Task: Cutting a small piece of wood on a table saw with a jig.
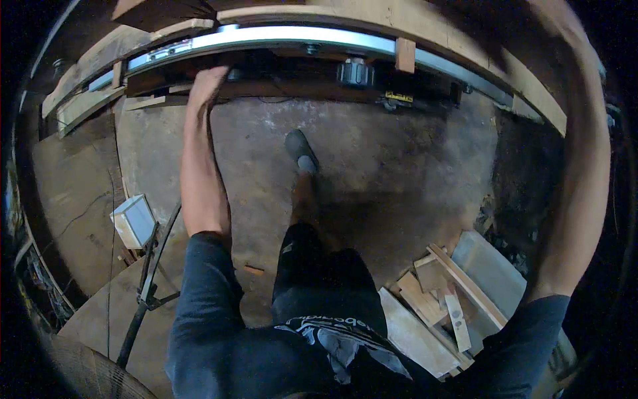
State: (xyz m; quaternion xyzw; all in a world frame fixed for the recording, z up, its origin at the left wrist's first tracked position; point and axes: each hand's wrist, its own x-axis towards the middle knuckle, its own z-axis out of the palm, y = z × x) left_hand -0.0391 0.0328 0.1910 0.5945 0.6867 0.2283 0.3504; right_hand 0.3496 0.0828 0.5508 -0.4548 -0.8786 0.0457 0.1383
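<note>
My left hand (211, 78) reaches up to the underside of a long silver metal rail (319, 36). Its fingers are lost in the dark below the rail, so their grip is hidden. Along the rail runs a pale wooden beam (458, 46), and a small wooden block (405, 55) crosses the rail right of the middle. A dark ribbed knob (357, 73) sits beneath the rail, to the right of my left hand. My right forearm (575, 166) stretches up the right side and passes out at the top edge, its hand beyond the picture.
Wood offcuts (422, 299) and a pale panel (488, 269) lie on the floor at the lower right. On the left stands a lamp-like white box (133, 221) beside a dark metal stand (147, 286). A round mesh guard (86, 369) shows at the lower left.
</note>
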